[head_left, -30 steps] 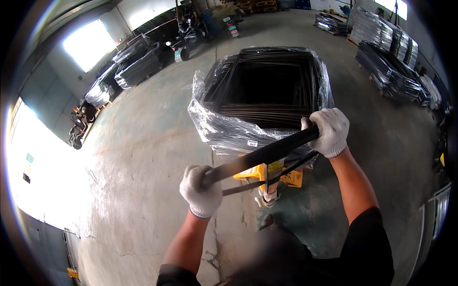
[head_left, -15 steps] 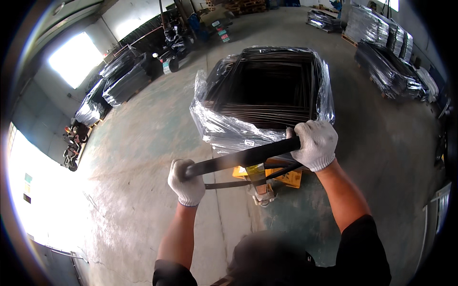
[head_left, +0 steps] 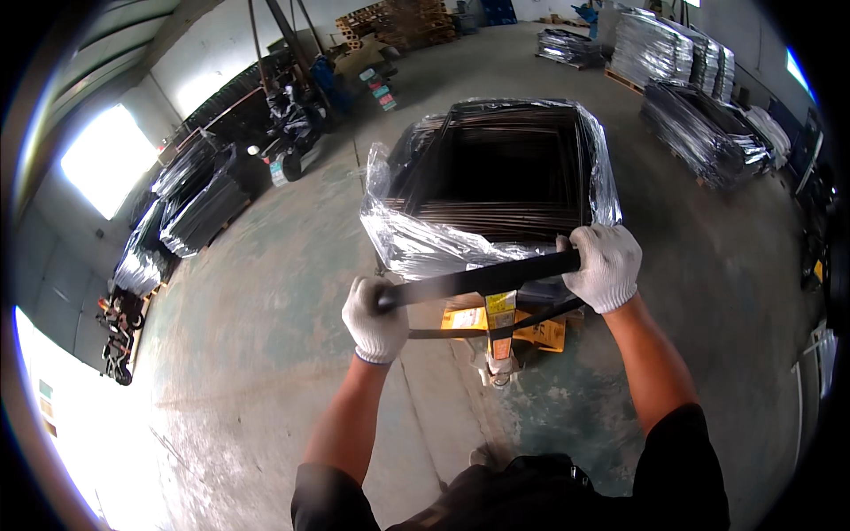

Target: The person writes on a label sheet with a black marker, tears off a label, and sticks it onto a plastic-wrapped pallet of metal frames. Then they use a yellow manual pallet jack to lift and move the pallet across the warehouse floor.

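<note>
In white knitted gloves, both of my hands grip a thick black pallet jack handle (head_left: 478,281). My left hand (head_left: 375,320) is closed round its left end, and my right hand (head_left: 604,268) round its right end, a little farther forward. Below the bar shows the yellow body of the pallet jack (head_left: 542,331), with a small wheel at its foot. Just beyond stands a load of stacked dark rectangular frames (head_left: 496,213), wrapped round the sides in clear plastic film (head_left: 416,248). The middle of the stack is hollow and dark. Its underside is hidden behind the handle.
Wrapped stacks (head_left: 205,199) stand along the left wall near a parked scooter (head_left: 288,133). More film-wrapped stacks (head_left: 708,133) line the right side. Wooden pallets (head_left: 407,25) are piled at the back. A bright doorway (head_left: 53,442) opens at the lower left.
My view has shifted over the floor; the left wall stacks sit farther left and lower. Both hands keep their hold on the handle, with the wrapped load still in front.
</note>
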`<state>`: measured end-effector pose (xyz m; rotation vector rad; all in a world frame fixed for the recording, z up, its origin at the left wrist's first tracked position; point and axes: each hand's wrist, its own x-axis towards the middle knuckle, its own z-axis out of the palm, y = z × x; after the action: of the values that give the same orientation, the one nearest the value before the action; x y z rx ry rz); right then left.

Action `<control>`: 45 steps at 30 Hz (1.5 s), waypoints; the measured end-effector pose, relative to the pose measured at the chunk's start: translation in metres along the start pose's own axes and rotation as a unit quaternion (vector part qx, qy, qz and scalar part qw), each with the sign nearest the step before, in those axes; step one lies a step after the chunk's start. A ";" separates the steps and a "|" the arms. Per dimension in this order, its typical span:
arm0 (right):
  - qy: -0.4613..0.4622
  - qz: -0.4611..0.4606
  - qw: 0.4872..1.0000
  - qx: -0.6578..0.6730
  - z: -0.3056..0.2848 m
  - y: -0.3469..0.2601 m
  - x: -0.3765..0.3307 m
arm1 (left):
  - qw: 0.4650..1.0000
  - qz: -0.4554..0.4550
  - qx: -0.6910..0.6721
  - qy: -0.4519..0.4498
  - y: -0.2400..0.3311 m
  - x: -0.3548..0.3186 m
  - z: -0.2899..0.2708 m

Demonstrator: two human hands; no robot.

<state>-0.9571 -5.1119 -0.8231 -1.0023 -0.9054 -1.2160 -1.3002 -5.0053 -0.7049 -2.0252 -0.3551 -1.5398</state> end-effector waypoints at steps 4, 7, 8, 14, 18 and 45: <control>0.000 0.010 0.999 -0.044 0.032 -0.002 -0.022 | 0.998 0.005 -0.056 0.030 -0.043 -0.012 0.041; -0.053 0.036 0.995 -0.074 0.047 -0.014 0.008 | 0.996 -0.010 -0.086 0.017 -0.072 0.019 0.050; -0.043 0.040 0.996 -0.068 0.063 -0.021 0.010 | 0.996 0.003 -0.083 0.023 -0.093 0.027 0.051; -0.043 0.049 0.995 -0.076 0.063 -0.065 -0.002 | 0.989 -0.069 -0.119 0.050 -0.142 0.017 0.072; -0.099 0.073 0.986 -0.113 0.078 -0.081 -0.025 | 0.990 -0.071 -0.117 0.022 -0.176 0.009 0.087; -0.156 0.182 0.935 -0.263 0.371 0.290 0.091 | 0.972 -0.114 -0.167 -0.121 -0.258 0.265 0.684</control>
<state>-0.6665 -4.7692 -0.6559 -1.7495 -0.5953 -1.0106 -0.8116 -4.4337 -0.5063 -2.5233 -0.4619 -1.5730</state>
